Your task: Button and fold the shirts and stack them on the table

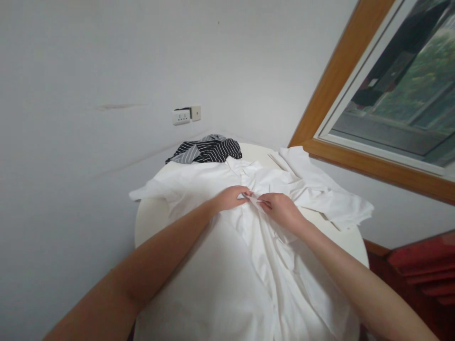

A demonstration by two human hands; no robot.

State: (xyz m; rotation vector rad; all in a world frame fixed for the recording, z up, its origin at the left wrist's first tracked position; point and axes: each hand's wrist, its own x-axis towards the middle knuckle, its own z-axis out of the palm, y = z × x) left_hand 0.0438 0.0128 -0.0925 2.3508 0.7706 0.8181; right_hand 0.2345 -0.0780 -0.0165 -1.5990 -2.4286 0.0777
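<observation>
A white shirt (220, 265) lies spread over a round white table (149, 218), its collar pointing away from me. My left hand (231, 197) and my right hand (280, 208) meet at the middle of the shirt's front. Both are closed in a pinch on the fabric of the front opening, fingertips almost touching each other. Both forearms reach in from the bottom of the view, resting over the shirt's lower part.
A black-and-white striped garment (208, 150) is bunched at the table's far edge. A wall socket (181, 116) sits on the white wall behind. A wood-framed window (384, 118) is at the right, with dark red wooden furniture (423, 270) below it.
</observation>
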